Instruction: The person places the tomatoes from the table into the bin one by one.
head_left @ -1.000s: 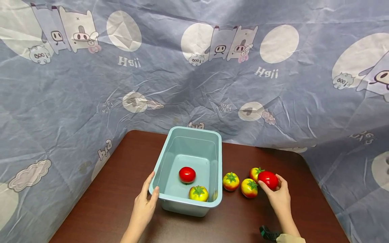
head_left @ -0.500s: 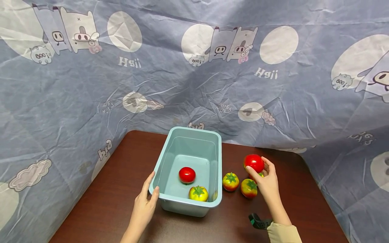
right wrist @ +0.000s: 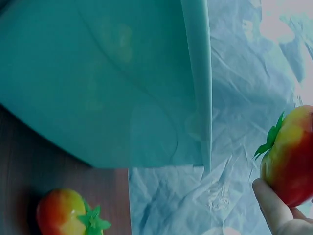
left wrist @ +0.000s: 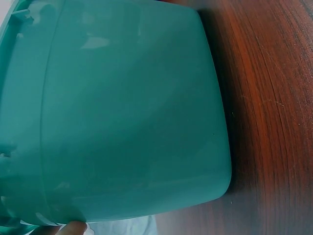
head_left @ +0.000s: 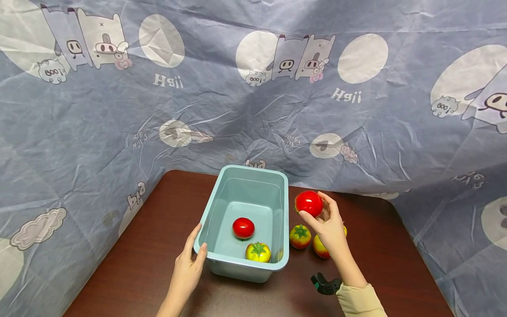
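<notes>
A red tomato [head_left: 309, 203] with a yellow-and-green stem end is pinched between the thumb and fingers of my right hand [head_left: 330, 224]. It is held in the air just right of the pale blue-green plastic bin [head_left: 286, 207]. My left hand [head_left: 188, 264] grips the bin's near left corner, thumb at the rim. In the left wrist view, one fingertip [left wrist: 73, 228] shows at the edge of the bin wall. Inside the bin lie a red tomato [head_left: 243, 228] and a yellow tomato [head_left: 258, 252] with green leaves up.
Right of the bin, a red-yellow tomato [head_left: 300, 237] and another tomato [head_left: 320, 247] stand on the dark wooden table [head_left: 233, 299]; a further one is mostly hidden behind my right hand. A black strap-like device [head_left: 326, 284] sits at my right wrist. Patterned cloth [head_left: 237, 110] hangs behind the table.
My right hand has carried the red tomato left and away from me, from above the tomatoes on the table towards the bin. The left hand and bin have stayed in place.
</notes>
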A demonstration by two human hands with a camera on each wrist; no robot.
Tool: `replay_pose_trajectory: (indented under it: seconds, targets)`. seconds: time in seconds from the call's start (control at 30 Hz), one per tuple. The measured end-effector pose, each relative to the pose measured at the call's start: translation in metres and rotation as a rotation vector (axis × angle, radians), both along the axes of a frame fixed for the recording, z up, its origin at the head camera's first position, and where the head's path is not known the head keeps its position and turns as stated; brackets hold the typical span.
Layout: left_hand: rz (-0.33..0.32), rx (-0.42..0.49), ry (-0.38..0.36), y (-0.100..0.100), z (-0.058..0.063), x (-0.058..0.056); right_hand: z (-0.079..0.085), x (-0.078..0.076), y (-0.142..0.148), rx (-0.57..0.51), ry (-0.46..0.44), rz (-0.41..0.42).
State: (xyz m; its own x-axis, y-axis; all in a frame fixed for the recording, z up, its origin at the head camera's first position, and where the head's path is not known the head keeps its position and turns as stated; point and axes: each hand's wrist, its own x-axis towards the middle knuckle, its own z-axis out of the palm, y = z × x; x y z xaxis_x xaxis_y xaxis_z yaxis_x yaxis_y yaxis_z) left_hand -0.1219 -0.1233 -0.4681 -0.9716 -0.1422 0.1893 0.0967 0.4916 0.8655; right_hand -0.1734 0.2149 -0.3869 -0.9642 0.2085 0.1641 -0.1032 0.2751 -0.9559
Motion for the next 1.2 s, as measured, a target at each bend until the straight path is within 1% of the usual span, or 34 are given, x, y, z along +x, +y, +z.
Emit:
replay_pose_trajectory:
  seconds: [0.17, 0.27, 0.37, 0.57, 0.8, 0.93, 1.07, 1.2]
  targets:
    - [-0.001, 0.003, 0.003, 0.000, 0.000, 0.000, 0.004, 0.001, -0.012, -0.005, 0.010, 0.067]
    - [-0.001, 0.003, 0.004, 0.000, 0.000, 0.000, 0.004, 0.002, -0.018, 0.020, 0.028, 0.101]
    - [-0.001, -0.003, 0.006, 0.000, 0.000, 0.000, 0.004, 0.003, -0.024, 0.076, 0.062, 0.131]
    - [-0.003, -0.003, 0.003, 0.000, 0.000, 0.000, 0.002, 0.005, -0.037, 0.233, 0.137, 0.161]
    - [-0.013, 0.025, -0.004, 0.000, 0.000, 0.001, -0.002, 0.006, -0.048, 0.318, 0.174, 0.214]
    - [-0.016, 0.020, 0.000, 0.000, 0.000, 0.000, -0.004, 0.006, -0.050, 0.363, 0.180, 0.250]
    - [-0.016, 0.013, -0.008, -0.001, 0.000, -0.001, -0.003, 0.006, -0.054, 0.461, 0.204, 0.275]
    - [-0.017, 0.021, -0.019, -0.001, -0.001, -0.001, -0.003, 0.004, -0.058, 0.552, 0.248, 0.324]
